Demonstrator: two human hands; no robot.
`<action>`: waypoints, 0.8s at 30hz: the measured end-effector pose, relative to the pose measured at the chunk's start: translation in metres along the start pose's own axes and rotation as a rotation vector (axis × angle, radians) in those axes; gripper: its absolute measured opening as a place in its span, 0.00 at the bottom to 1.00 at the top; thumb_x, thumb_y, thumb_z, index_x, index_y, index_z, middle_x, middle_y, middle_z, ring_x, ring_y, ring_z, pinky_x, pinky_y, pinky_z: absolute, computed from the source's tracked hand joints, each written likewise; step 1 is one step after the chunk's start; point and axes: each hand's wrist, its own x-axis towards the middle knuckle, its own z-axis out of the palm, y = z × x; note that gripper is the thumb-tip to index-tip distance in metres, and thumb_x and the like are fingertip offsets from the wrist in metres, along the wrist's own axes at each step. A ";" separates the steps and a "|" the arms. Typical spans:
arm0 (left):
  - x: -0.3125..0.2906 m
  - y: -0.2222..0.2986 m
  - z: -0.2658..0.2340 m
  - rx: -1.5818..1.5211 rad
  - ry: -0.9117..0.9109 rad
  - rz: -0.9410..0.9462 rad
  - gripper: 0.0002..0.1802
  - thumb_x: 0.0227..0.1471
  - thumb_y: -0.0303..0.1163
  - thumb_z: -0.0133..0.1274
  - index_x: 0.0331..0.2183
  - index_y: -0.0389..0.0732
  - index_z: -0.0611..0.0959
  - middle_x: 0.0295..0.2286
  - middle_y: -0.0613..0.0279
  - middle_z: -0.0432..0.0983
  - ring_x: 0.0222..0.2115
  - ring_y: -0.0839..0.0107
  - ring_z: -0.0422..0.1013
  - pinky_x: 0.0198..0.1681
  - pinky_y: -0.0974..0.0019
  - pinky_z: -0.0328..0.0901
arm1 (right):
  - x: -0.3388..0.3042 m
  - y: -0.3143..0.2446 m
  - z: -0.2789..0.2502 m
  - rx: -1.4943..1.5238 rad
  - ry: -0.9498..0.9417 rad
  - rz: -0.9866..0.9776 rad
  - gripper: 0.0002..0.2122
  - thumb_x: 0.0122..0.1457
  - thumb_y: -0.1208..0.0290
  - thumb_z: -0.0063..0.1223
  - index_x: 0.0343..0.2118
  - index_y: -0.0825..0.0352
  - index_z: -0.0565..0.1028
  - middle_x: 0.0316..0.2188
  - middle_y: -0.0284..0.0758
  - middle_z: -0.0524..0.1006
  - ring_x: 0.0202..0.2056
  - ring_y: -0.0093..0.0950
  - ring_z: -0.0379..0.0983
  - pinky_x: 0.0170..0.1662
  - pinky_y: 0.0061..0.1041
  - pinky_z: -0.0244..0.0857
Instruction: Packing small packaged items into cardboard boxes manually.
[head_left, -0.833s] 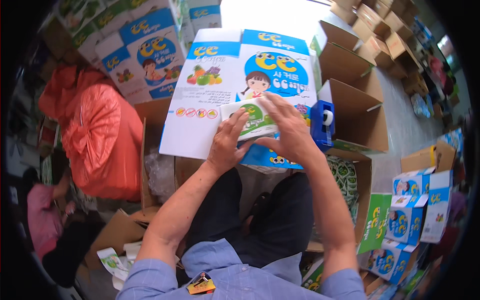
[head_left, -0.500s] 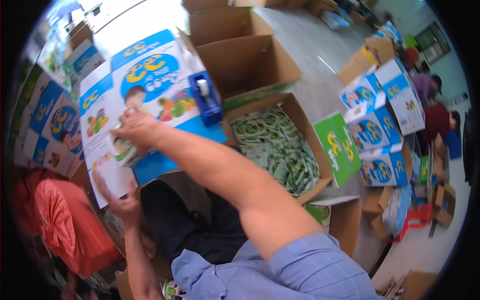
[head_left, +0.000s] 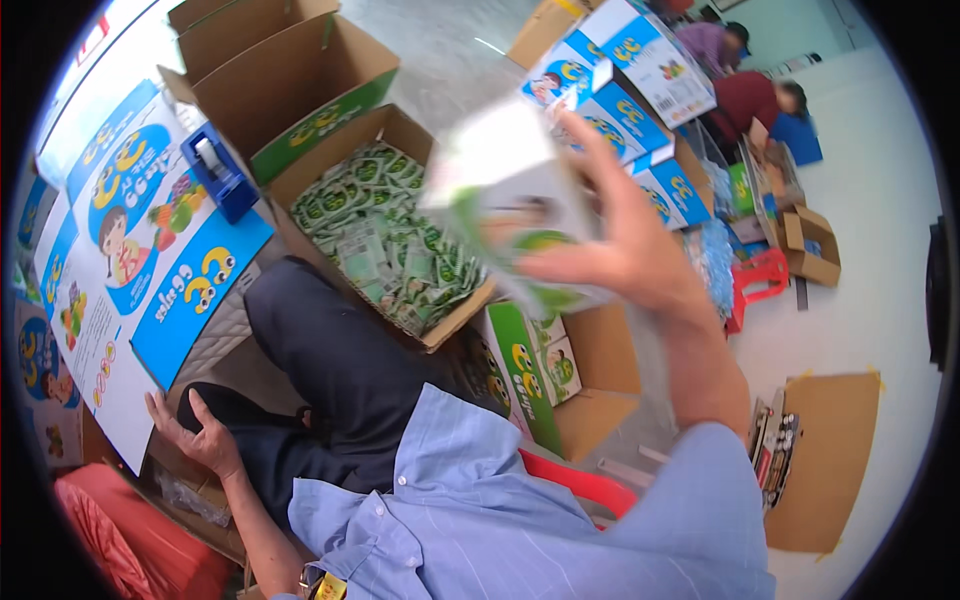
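"Lying farthest left of the grip, what is that surface?"

"A large printed carton [head_left: 125,400], white and blue, its fruit pictures facing up. Lower down, also far left of the grip, a red plastic bag [head_left: 150,540] bulges."

"And the left hand [head_left: 205,440]?"

"It is loose, fingers spread, grasping nothing, just beside the carton's lower edge. Whether a fingertip touches that edge, I cannot tell."

"What comes nearer the grip?"

"A blue tape dispenser [head_left: 225,180] rests at the printed carton's right edge. Next stand tall brown cartons [head_left: 300,85], open at the top, then a shallow carton [head_left: 462,322] full of green sachets [head_left: 385,240], left of the grip and lower."

"So where is the small box [head_left: 505,195]?"

"In the air, white and green, blurred. The right hand [head_left: 630,240] grasps it from its right, thumb and fingers spread around it."

"Under the grip?"

"An open carton [head_left: 600,385] with a green side. Beyond the grip rise stacked blue-and-white cartons [head_left: 670,75]."

"And the room to its right?"

"Well beyond, two people [head_left: 755,105] bend forward, one in purple, one in dark red. At the far right, flattened cardboard [head_left: 830,460] lies on the pale floor [head_left: 730,400], yellow tape at its corners."
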 end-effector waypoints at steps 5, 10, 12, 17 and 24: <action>-0.006 -0.016 -0.013 0.198 -0.044 0.096 0.29 0.64 0.27 0.59 0.63 0.27 0.72 0.66 0.45 0.63 0.64 0.52 0.66 0.67 0.54 0.63 | -0.153 0.094 -0.084 -0.066 0.358 0.241 0.58 0.42 0.67 0.76 0.75 0.68 0.49 0.59 0.49 0.72 0.63 0.40 0.69 0.67 0.35 0.60; -0.008 -0.023 -0.014 0.079 -0.116 0.104 0.28 0.64 0.29 0.60 0.61 0.29 0.74 0.66 0.43 0.64 0.67 0.51 0.61 0.69 0.53 0.60 | -0.217 0.197 -0.069 -0.166 0.433 0.616 0.59 0.42 0.63 0.79 0.74 0.70 0.51 0.63 0.51 0.70 0.62 0.37 0.70 0.66 0.32 0.61; -0.010 -0.023 -0.015 0.050 -0.133 0.080 0.28 0.64 0.29 0.59 0.61 0.29 0.74 0.66 0.43 0.63 0.68 0.50 0.61 0.69 0.53 0.60 | -0.217 0.244 -0.049 -0.163 0.409 0.637 0.59 0.41 0.63 0.79 0.74 0.71 0.51 0.63 0.51 0.70 0.63 0.38 0.70 0.66 0.32 0.61; -0.012 -0.020 -0.032 0.228 -0.183 0.131 0.26 0.64 0.27 0.59 0.61 0.30 0.75 0.67 0.44 0.61 0.66 0.51 0.64 0.67 0.55 0.64 | -0.174 0.287 -0.011 -0.075 0.202 0.730 0.59 0.40 0.57 0.78 0.73 0.75 0.53 0.64 0.53 0.70 0.65 0.41 0.69 0.68 0.33 0.59; -0.019 -0.018 -0.033 0.172 -0.203 0.004 0.26 0.63 0.27 0.59 0.61 0.32 0.76 0.68 0.46 0.61 0.67 0.51 0.61 0.65 0.55 0.64 | -0.111 0.341 0.031 0.010 0.086 0.621 0.55 0.43 0.52 0.75 0.71 0.75 0.57 0.65 0.55 0.69 0.66 0.44 0.68 0.68 0.35 0.60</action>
